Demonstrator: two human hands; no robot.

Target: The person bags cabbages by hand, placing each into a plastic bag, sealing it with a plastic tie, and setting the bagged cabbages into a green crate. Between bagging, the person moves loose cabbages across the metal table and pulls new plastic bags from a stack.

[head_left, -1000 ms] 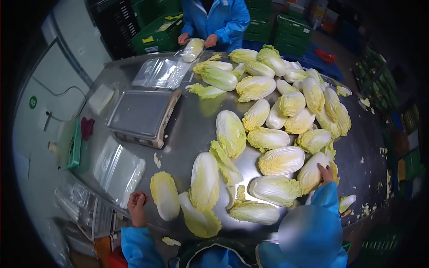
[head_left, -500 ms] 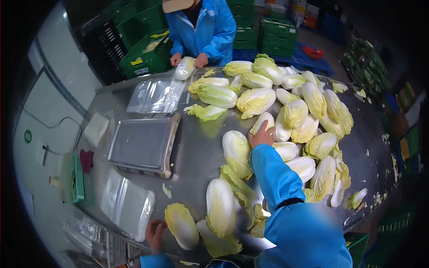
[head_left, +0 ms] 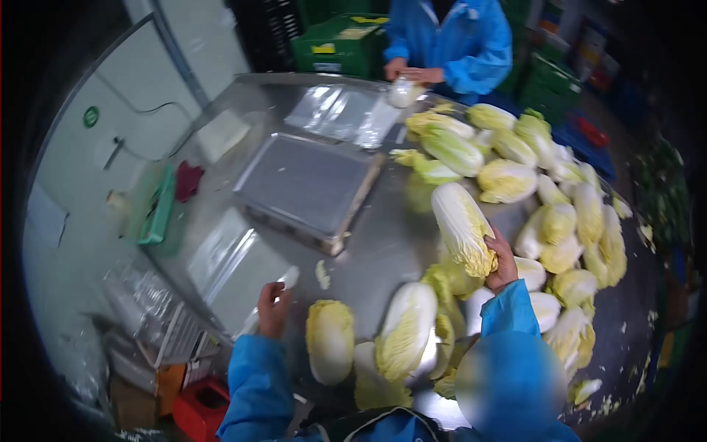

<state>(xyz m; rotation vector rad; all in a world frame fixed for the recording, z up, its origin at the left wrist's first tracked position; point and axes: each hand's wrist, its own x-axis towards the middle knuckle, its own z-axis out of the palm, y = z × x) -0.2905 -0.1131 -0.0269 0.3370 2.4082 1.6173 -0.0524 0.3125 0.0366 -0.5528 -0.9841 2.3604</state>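
My right hand grips a napa cabbage by its leafy yellow end, with the white base tilted up and away over the table. At the near left, my left hand is closed on the edge of a clear plastic bag, beside a stack of flat clear bags. A cabbage lies just right of my left hand. Another cabbage and loose outer leaves lie between my hands.
A flat scale sits mid-table. Many cabbages are heaped at the right. Across the table a co-worker in a blue jacket handles a bagged cabbage. A green crate stands behind the far edge; leaf scraps lie at right.
My right hand has lifted a cabbage from the heap and brought it nearer. My left hand has moved to the bags and closed on one. The view has turned left.
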